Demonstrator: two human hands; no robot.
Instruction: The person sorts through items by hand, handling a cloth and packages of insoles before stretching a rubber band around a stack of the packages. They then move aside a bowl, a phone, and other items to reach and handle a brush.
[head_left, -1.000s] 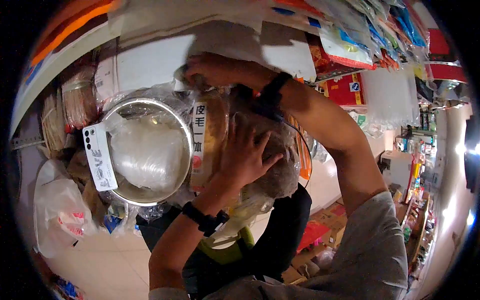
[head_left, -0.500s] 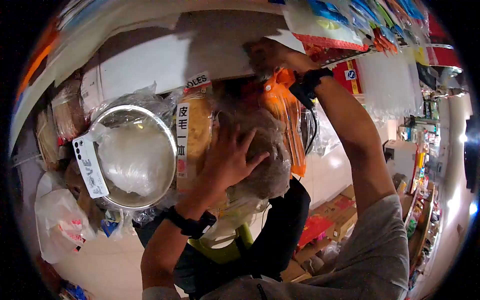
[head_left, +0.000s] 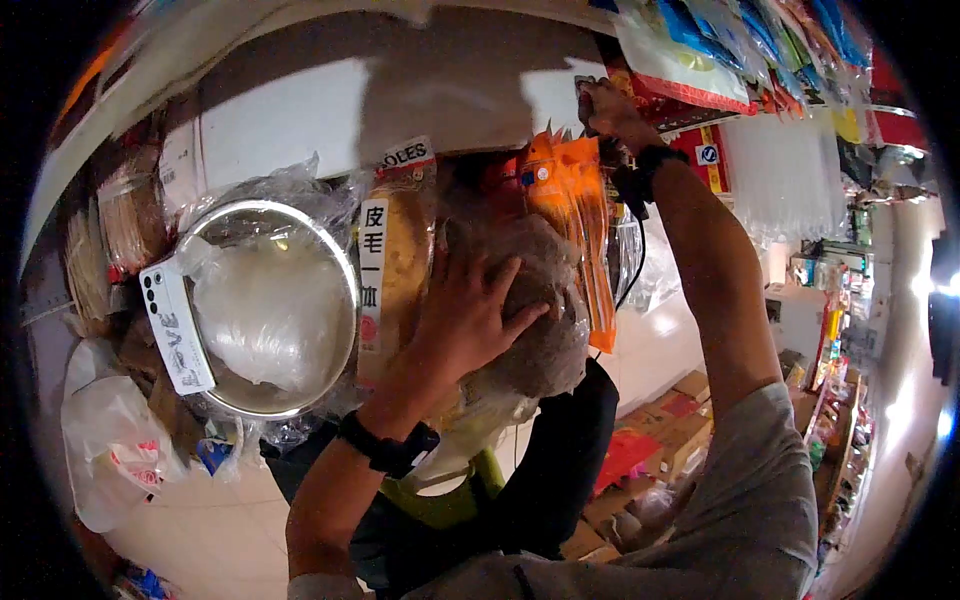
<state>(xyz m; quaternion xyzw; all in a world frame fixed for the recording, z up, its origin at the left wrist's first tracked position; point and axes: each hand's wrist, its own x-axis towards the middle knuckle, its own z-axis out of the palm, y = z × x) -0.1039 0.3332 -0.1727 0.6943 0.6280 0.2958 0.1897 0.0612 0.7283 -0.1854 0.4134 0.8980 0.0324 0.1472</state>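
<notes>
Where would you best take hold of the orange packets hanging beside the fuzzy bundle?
Probably at the top of the orange packets, from the right, where the right hand already reaches. They hang long and flat from above, and the left hand presses the bagged bundle on their left.

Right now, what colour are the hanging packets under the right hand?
Bright orange packets, hanging just below the right hand; the head view shows them best.

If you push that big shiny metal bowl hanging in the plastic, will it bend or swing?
The metal bowl looks rigid, so it probably won't bend. It seems to hang among other goods, so a push would likely swing it. Its crinkly plastic wrap may feel slippery.
</notes>
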